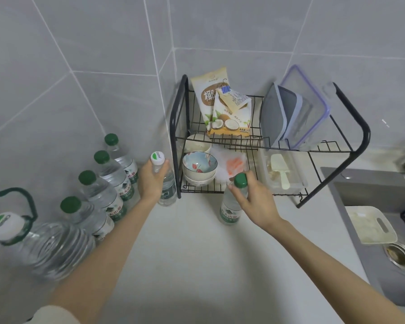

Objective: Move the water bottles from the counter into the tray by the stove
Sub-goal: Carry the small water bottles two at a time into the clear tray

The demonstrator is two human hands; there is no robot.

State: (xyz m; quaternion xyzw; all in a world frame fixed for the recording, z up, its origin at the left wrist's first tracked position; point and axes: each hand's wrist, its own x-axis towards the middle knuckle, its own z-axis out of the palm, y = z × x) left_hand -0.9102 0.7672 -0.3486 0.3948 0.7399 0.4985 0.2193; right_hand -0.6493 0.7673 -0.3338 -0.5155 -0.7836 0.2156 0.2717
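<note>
We hold two bottles at once, so we carry more each trip. Our left hand [151,181] wraps around the white-cap bottle [165,181] at ten o'clock. Our right hand [253,199] pinches the neck of the green-cap bottle [232,206] at one o'clock. Both stand on the counter [197,253]. Four more bottles [103,188] wait at nine o'clock. We see no tray.

Both arms extended forward from lower frame edge, forearms bare. Left hand [151,181] raised at left of centre, back toward camera, fingers curled closed around neck of white-capped bottle [166,183]. Right hand [255,197] further right, palm down, thumb and fingertips pinching neck of green-capped bottle [232,206] just under cap. Hands well apart.
</note>
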